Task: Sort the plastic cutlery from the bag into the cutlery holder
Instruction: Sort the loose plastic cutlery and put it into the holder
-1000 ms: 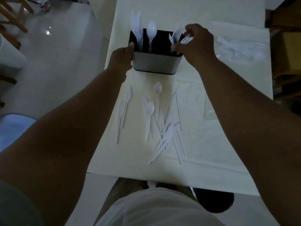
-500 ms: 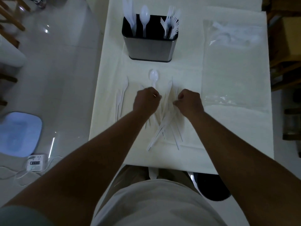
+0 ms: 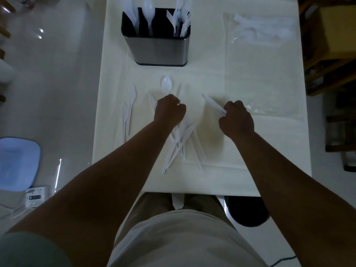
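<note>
Steel cutlery holder upright near far edge of table, left of middle. Inside it, handles down: knives at left end, standing spoon in middle, forks at right end.

Clear bag flat along right edge, a few white pieces bunched at its far end.

Loose spoon on cloth just in front of holder, bowl toward far edge, handle running in under left hand. Fingers curled down over that handle, apparently pinching it; knuckles hiding the contact itself.

Right hand nearer the bag, well apart from left hand. Fist closed round white utensils, ends sticking out toward far left, just off the cloth. Kind not clear from here.

Pile of crossed white cutlery between the two forearms, toward near edge, partly under left wrist.

Two knives side by side near left edge, lengthwise, apart from pile.
</note>
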The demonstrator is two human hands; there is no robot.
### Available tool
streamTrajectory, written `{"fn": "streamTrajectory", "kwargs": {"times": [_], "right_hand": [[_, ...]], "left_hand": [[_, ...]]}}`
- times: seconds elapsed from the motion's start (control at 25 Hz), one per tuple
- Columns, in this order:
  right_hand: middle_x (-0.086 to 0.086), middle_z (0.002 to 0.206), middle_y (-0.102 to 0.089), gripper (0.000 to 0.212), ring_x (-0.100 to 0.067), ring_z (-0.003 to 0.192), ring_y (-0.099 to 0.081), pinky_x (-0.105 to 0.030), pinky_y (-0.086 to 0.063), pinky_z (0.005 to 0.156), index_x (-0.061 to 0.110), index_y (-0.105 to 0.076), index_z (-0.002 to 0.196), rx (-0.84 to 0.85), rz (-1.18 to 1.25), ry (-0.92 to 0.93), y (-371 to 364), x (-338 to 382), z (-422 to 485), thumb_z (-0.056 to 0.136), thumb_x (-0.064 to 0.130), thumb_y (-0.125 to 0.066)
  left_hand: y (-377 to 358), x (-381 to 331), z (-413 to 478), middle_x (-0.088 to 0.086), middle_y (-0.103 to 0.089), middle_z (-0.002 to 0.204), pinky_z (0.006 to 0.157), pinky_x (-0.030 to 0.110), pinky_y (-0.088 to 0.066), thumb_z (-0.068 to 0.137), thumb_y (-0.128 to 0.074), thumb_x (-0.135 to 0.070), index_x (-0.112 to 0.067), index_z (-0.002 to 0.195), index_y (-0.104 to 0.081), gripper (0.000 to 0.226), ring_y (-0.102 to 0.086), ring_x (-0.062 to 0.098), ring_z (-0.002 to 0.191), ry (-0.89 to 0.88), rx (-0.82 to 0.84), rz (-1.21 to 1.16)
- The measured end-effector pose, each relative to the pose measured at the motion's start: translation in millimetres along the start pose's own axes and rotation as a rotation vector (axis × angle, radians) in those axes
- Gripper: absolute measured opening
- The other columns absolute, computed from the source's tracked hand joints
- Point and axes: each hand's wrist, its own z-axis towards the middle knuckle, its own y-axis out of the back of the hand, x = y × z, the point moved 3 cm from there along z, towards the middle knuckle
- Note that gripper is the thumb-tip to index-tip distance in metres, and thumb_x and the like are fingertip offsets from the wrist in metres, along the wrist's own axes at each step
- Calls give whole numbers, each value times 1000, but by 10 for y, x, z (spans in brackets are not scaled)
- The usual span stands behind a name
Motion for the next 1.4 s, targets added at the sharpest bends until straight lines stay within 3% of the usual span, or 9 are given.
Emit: {"fn": "streamTrajectory", "kwargs": {"times": [0.16,0.32,0.44,0.64,0.88,1.0,1.12,1.2,1.4], "right_hand": [[-18,102,-58,20,-39,91,-60,-39,-48,69,4,-58,105,-30,-184,132,-127,18,-44,86,5,-51],[-19,107,-59,25,-37,99,-56,-37,-46,78,3,-61,108,-21,-18,86,-114,152,-35,85,12,-55],[-21,102,-58,17,-38,93,-59,-33,-42,74,2,-60,100,16,256,26,-116,316,-102,89,13,-56],[-8,89,-68,17,-29,86,-66,-30,-51,71,13,-65,91,305,239,-18,-359,444,-423,80,25,-69],[-9,97,-68,20,-34,92,-64,-29,-41,72,10,-64,99,134,210,-93,-270,507,-559,86,24,-56],[-16,109,-62,22,-36,102,-59,-32,-39,78,5,-57,107,122,260,-121,-294,514,-616,92,17,-47],[-16,110,-61,30,-34,103,-58,-32,-41,79,2,-55,113,173,362,-185,-368,513,-724,92,23,-50],[-10,102,-62,37,-27,93,-59,-30,-42,74,5,-56,109,205,346,-154,-411,506,-833,87,34,-64],[-6,80,-61,15,-33,79,-63,-29,-43,64,13,-57,92,107,184,-120,-304,473,-861,80,20,-63]], "left_hand": [[79,254,-131,9,-66,96,78,38,-59,92,-43,-18,-12,101,-58,18,-69,27,85,137,-43,-289],[-4,454,-490,-2,-55,72,63,25,-42,89,-55,-25,-11,85,-54,14,-54,14,65,81,15,-64],[-175,670,-729,-1,-63,78,70,28,-53,79,-70,-34,-14,81,-61,22,-62,17,72,49,127,55],[-102,691,-759,2,-64,76,68,33,-57,80,-60,-31,-14,76,-61,17,-64,22,71,73,90,149],[118,725,-648,3,-62,79,66,41,-57,88,-46,-24,-11,92,-48,14,-64,25,70,155,-51,-137],[90,716,-666,2,-59,86,68,33,-47,96,-47,-23,-8,103,-49,17,-58,22,77,142,-81,-134],[-86,680,-660,-4,-60,70,67,27,-47,86,-62,-32,-8,81,-62,24,-56,15,64,47,-44,-50],[-191,649,-614,-6,-51,52,57,25,-43,79,-65,-33,-14,58,-54,30,-50,13,49,49,-13,-25],[-264,506,-554,2,-62,63,58,26,-49,77,-70,-43,-14,63,-57,34,-62,20,61,93,7,-23]]}}
